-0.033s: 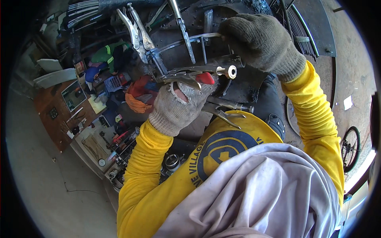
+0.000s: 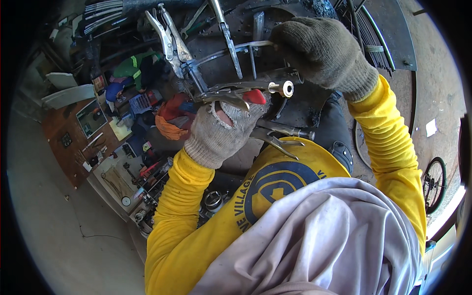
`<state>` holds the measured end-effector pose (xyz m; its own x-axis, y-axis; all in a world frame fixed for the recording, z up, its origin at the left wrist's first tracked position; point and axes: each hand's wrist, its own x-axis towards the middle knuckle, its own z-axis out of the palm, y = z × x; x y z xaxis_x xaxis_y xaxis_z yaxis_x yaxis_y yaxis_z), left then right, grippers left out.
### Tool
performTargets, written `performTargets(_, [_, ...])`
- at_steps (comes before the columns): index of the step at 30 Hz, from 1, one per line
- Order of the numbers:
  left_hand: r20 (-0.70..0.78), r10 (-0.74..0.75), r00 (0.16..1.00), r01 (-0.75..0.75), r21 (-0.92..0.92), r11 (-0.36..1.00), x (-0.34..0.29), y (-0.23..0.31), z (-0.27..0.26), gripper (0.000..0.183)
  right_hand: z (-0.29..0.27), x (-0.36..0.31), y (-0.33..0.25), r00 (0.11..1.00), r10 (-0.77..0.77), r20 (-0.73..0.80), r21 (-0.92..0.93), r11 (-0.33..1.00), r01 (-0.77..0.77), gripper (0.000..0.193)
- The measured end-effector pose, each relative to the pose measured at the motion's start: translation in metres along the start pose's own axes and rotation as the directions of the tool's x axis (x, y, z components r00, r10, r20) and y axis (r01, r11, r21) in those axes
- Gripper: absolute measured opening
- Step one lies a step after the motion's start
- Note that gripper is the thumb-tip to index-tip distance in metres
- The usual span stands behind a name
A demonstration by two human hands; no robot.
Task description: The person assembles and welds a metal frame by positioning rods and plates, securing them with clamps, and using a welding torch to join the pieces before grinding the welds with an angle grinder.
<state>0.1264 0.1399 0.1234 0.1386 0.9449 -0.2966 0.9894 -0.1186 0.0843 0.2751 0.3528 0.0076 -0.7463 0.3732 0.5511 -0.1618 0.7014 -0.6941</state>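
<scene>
Gloved left grip (image 2: 221,129) clasped, right grip (image 2: 322,55) farther forward, arms (image 2: 179,196) bent

Dark silvery metal locking pliers (image 2: 233,100) with a red lever (image 2: 254,96) lie nearly level, their shiny round screw end (image 2: 286,89) facing right; beyond them a slim, curved grey metal bar (image 2: 216,55) arches, rising rightward.

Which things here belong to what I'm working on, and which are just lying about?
Apparently in the job:
- left hand, by the red-levered pliers
- right hand, at the curved bar's right end
- silver pliers, at its left end

Apparently lying about:
- rod bundle
- white paper
</scene>
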Motion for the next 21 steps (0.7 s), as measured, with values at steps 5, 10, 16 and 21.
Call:
performTargets(5, [-0.005,0.009,1.000,-0.010,-0.017,1.000,0.004,-0.003,-0.001,0.050,0.007,0.000,0.006,1.000,0.001,0.024,0.015,1.000,-0.001,0.021])
performTargets(10, [-0.015,0.023,1.000,-0.023,0.023,0.999,-0.001,0.000,-0.001,0.049,-0.011,-0.007,-0.009,0.994,0.086,0.071,-0.133,0.988,-0.076,0.019])
performTargets(16, [-0.067,0.035,0.997,-0.034,0.002,0.999,0.003,0.002,-0.002,0.046,-0.015,-0.034,-0.042,0.875,0.459,0.153,-0.389,0.842,-0.373,0.022])
performTargets(21, [-0.069,0.018,0.997,-0.019,-0.010,1.000,0.003,0.003,-0.003,0.044,-0.005,-0.043,-0.044,0.849,0.521,0.091,-0.447,0.783,-0.432,0.027])
